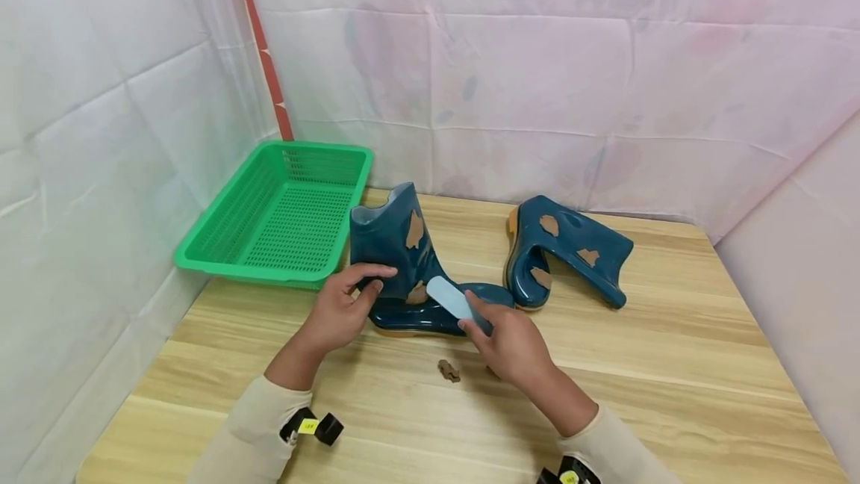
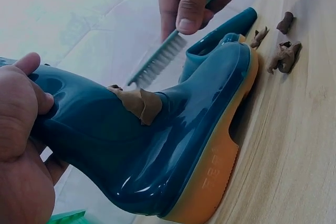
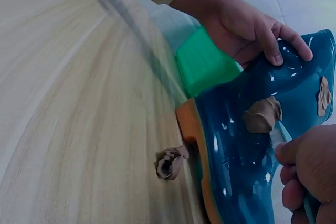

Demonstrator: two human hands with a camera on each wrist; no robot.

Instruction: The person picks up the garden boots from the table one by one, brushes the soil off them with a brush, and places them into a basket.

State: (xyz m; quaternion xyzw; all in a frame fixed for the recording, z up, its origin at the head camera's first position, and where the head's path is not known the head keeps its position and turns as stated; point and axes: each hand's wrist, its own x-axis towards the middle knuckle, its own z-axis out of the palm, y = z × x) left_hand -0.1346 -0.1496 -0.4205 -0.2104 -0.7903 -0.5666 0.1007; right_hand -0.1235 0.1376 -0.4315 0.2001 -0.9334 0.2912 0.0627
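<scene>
A dark blue rubber boot (image 1: 383, 241) with an orange sole stands upright on the table, toe to the right. My left hand (image 1: 339, 312) grips its shaft, thumb and fingers pressing into the rubber. In my right hand (image 1: 513, 346) is a light blue brush (image 1: 449, 296), held by its handle. In the left wrist view the white bristles (image 2: 160, 64) point down right beside a brown mud-like patch (image 2: 139, 104) at the boot's ankle. Another brown patch (image 1: 414, 230) sticks higher on the shaft.
A second blue boot (image 1: 584, 234) lies on its side at the right, with several brown patches. A green plastic basket (image 1: 231, 272) stands at the back left. One crumpled brown clump (image 1: 448, 371) lies on the wooden table (image 1: 672, 364) before the upright boot. White cloth walls (image 1: 537, 81) enclose the table.
</scene>
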